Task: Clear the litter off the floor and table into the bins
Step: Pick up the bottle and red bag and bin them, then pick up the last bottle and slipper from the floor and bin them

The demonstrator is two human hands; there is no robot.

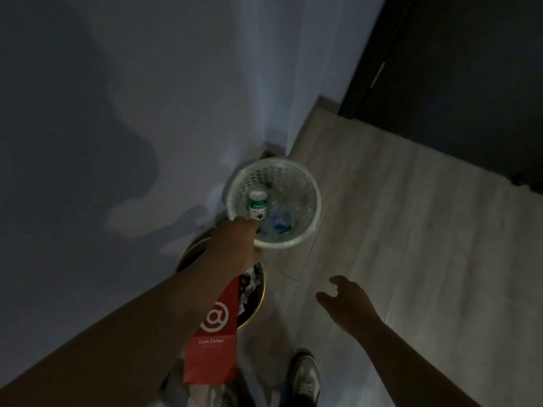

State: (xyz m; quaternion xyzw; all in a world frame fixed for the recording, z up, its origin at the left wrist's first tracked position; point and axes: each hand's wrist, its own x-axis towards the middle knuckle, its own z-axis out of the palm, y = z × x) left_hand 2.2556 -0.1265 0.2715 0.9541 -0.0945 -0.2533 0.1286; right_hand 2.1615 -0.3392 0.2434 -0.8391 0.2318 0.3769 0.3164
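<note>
My left hand [235, 239] reaches over the near rim of a white mesh bin [316, 201] that stands against the wall. A red paper coffee bag [216, 330] hangs from under this hand, so the hand is shut on it. A small bottle with a green label [258, 203] is inside the bin right at my fingertips; I cannot tell whether the fingers still touch it. Clear plastic bottles with blue labels [280, 221] lie in the bin's bottom. My right hand [343, 301] hovers over the floor with fingers apart, holding nothing.
A dark round bin with a gold rim [255, 314] holds crumpled paper [249, 284] just under my left forearm. A pale wall runs along the left, and a dark door or cabinet [455, 83] fills the upper right. Grey plank floor [396, 230] extends right. My shoe [305, 377] is at the bottom.
</note>
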